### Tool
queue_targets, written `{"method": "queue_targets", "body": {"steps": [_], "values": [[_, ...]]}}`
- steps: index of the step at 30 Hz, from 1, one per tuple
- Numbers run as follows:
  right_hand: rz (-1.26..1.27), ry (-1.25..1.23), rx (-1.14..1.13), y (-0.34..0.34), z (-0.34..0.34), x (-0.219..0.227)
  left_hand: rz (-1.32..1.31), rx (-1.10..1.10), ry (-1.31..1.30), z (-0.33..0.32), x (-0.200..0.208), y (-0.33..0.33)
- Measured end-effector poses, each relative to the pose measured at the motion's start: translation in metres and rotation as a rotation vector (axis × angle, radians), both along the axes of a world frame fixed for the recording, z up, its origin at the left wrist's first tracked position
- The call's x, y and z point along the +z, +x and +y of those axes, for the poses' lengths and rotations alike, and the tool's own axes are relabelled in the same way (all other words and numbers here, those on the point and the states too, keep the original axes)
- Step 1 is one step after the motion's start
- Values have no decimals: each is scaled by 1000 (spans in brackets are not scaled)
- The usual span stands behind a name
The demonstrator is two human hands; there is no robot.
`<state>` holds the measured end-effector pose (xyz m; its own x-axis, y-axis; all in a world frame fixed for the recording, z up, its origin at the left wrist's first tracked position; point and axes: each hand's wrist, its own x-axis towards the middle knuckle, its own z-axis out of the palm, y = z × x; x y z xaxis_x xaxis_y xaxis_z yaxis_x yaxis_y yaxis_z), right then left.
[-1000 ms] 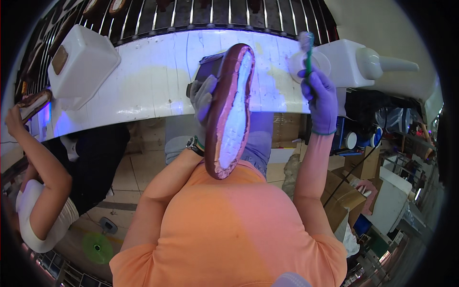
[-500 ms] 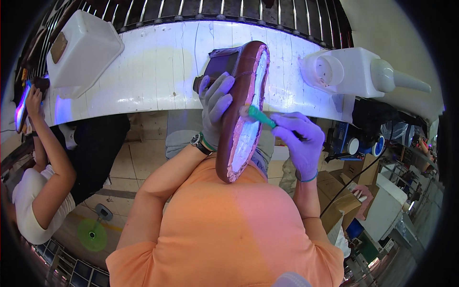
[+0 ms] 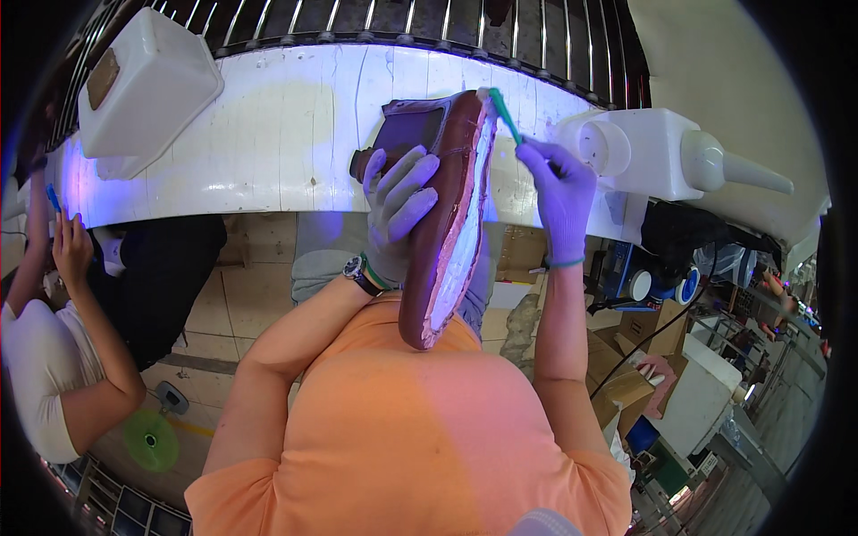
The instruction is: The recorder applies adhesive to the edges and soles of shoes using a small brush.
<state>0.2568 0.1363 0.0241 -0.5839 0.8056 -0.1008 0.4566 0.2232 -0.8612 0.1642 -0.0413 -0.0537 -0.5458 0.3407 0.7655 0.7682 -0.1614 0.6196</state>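
My gloved left hand (image 3: pixel 399 201) is wrapped round a brown shoe upper (image 3: pixel 440 201), which is tilted on its side with its underside facing right. A pale, wet-looking strip with a pinkish rough border runs along that underside. In my gloved right hand (image 3: pixel 563 183) is a small brush with a green handle (image 3: pixel 506 116), pinched between thumb and fingers. Its bristle tip touches the far end of the shoe's underside edge. The shoe hangs partly over the near edge of the white bench (image 3: pixel 286 143).
On the bench stand a white plastic container (image 3: pixel 152 94) at left and a white bottle with a cup-like opening (image 3: pixel 643 152) at right. Metal rollers (image 3: pixel 402 22) run behind. A co-worker's hand (image 3: pixel 71 255) holds a blue-handled tool. Cardboard boxes (image 3: pixel 626 389) lie lower right.
My right hand has moved the brush away from me, from the middle of the shoe's underside to its far end. The co-worker's arm at left has also shifted.
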Motion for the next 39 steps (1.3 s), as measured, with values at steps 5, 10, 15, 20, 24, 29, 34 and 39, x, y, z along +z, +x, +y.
{"method": "queue_targets", "body": {"steps": [5, 10, 15, 20, 24, 29, 34, 39], "values": [[-27, 45, 15, -6, 20, 1, 21, 3, -37, -1, 3, -2], [-74, -186, 182, 13, 9, 26, 0, 23, -39, -1, 4, 0], [-2, -171, 314, 35, -24, 50, 6, 40, -31, 0, 7, -1], [6, 54, 467, 48, -44, 69, 34, 16, -83, -6, 16, -4], [86, 177, 667, 56, -56, 81, 16, 10, -50, -7, 19, -6], [82, 137, 695, 57, -59, 85, 33, 22, -112, -9, 12, -10], [89, -22, 267, 37, -48, 68, -121, -42, -205, -8, 17, -12], [3, 161, 560, 53, -56, 91, 56, 2, -186, -9, 31, -18]]}}
